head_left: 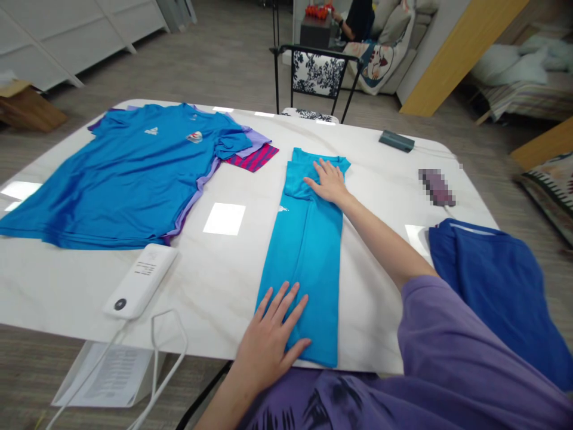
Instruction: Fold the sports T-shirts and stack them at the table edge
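Saw white marble-look tbl (371, 310) across most of frame. Mid-left on it, found blue tee (129, 173) spread flat, approx. its whole front showing, incl. small chest badges. At lower right, noted dark-blue garment (496, 292), rumpled, by tbl's right edge, beyond purple sleeve (430, 322). In centre, saw turquoise shirt (308, 251) folded to a long narrow strip, running from upper centre down to nr tbl edge, bottom centre; directly under both hands. At top centre, past tbl's far side, spotted chair (317, 74) w/ b&w floral back.

Saw L hand (271, 340) at bottom centre, palm down, fingers spread, resting on strip's lower-left part, thumb out to the right; nothing gripped. Saw R hand (330, 182) at upper centre, also palm down w/ fingers apart, pressed on folded sleeve at strip's far end, right-hand side; nothing gripped either.

At lower left, noted white power bank (145, 280) w/ cable, just beside tee's hem. Near centre top, saw striped cloth (254, 159) poking out from under tee. At upper right, found dark box (396, 141), then pixelated purple item (436, 187) below it; couldn't tell what.
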### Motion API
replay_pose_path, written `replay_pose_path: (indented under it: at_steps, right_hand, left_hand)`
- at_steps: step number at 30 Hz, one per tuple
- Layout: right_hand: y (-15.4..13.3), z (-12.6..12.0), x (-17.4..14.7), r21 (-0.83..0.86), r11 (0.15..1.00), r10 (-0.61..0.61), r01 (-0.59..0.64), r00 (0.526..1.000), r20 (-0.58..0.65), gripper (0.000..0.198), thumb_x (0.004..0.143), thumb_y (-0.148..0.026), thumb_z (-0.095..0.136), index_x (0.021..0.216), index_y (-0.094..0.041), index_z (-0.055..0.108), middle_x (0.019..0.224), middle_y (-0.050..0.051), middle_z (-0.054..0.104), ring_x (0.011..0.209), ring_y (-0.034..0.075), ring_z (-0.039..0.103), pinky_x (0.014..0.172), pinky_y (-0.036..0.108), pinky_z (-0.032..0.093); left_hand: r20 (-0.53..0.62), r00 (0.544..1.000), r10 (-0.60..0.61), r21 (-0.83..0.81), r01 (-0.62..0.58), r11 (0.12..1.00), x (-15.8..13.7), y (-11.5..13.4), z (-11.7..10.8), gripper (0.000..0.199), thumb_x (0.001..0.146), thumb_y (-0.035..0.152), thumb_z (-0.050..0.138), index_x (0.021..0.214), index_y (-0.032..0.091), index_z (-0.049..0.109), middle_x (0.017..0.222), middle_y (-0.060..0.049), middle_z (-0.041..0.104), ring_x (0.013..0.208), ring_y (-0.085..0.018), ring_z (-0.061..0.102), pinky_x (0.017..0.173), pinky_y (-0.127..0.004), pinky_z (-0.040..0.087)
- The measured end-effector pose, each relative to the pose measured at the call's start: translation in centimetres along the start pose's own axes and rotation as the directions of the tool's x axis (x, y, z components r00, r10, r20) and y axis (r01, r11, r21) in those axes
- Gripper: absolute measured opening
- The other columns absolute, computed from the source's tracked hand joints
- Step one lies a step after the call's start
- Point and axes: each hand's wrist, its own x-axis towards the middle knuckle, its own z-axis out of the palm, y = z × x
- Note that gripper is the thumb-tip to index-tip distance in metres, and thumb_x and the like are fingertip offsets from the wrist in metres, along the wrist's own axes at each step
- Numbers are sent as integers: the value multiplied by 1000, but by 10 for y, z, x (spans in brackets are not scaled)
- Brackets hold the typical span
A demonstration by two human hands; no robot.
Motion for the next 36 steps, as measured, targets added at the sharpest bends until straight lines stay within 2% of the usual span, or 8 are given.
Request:
replay_pose_path:
  at_steps: [5, 15, 18, 21, 24, 27, 30, 36]
  right_hand:
    - [19, 5, 24, -47, 999, 13, -7, 992, 122, 109, 103, -94, 41, 189, -27, 32, 195, 7, 18, 182, 44, 12, 146, 73, -1]
    - [-13, -17, -1, -112, 993, -50, 48, 999, -15, 100, 114, -82, 25, 188, -15, 29, 193, 12, 27, 182, 40, 17, 148, 68, 1]
    - [-42, -45, -64, -51, 993, -113, 110, 992, -59, 94, 115, -81, 27, 183, -18, 41, 185, 15, 45, 173, 43, 37, 146, 64, 23]
    - [-55, -66, -177, 105, 951, -297, 290, 953, 53, 77, 117, -76, 36, 166, -24, 65, 166, 13, 65, 150, 39, 64, 132, 56, 48]
    - [-50, -64, -313, 237, 868, -477, 437, 866, 152, 60, 116, -71, 52, 157, -32, 71, 155, 8, 74, 144, 33, 71, 125, 54, 55]
    - [-42, -40, -420, 235, 855, -498, 462, 858, 123, 72, 103, -72, 76, 167, -40, 63, 167, 7, 67, 152, 35, 67, 130, 62, 52]
    - [-41, -12, -471, 165, 880, -460, 445, 885, 67, 79, 102, -56, 83, 174, -44, 55, 176, 6, 59, 162, 37, 58, 131, 67, 50]
    - [-49, 8, -492, 94, 922, -376, 377, 926, -25, 60, 109, -23, 65, 160, -54, 67, 167, -1, 67, 158, 34, 63, 117, 67, 55]
  left_hand:
    - [-6, 1000, -2, 29, 2, 1000, -1, 3, 2, 90, 111, 61, 62, 189, 37, 22, 193, -3, 28, 179, -36, 32, 144, -65, 40]
    - [-31, 1000, 4, -2, -5, 1000, -3, 27, 15, 90, 112, 62, 63, 188, 27, 28, 194, -14, 27, 181, -40, 26, 146, -68, 30]
    - [-60, 998, 33, -71, -37, 997, -12, 33, 13, 97, 110, 69, 65, 187, 20, 29, 191, -20, 33, 180, -40, 29, 146, -68, 28]
    - [-108, 994, 18, -141, -33, 989, -31, 24, 4, 94, 106, 71, 71, 180, 19, 43, 185, -21, 44, 177, -38, 36, 147, -63, 30]
    - [-127, 992, 24, -131, -41, 991, -59, 2, -2, 79, 104, 65, 77, 169, 23, 59, 178, -19, 55, 172, -38, 45, 145, -62, 33]
    - [-101, 991, 87, -75, -95, 993, -81, -16, 3, 65, 110, 50, 73, 169, 26, 61, 174, -15, 60, 170, -36, 49, 144, -62, 35]
    - [-114, 984, 134, -30, -138, 990, -92, -23, 13, 55, 114, 31, 62, 170, 29, 61, 175, -11, 61, 171, -32, 48, 144, -62, 33]
    - [-143, 982, 126, -60, -136, 989, -96, -14, 21, 51, 109, 17, 60, 153, 36, 77, 163, -7, 72, 162, -29, 59, 138, -60, 41]
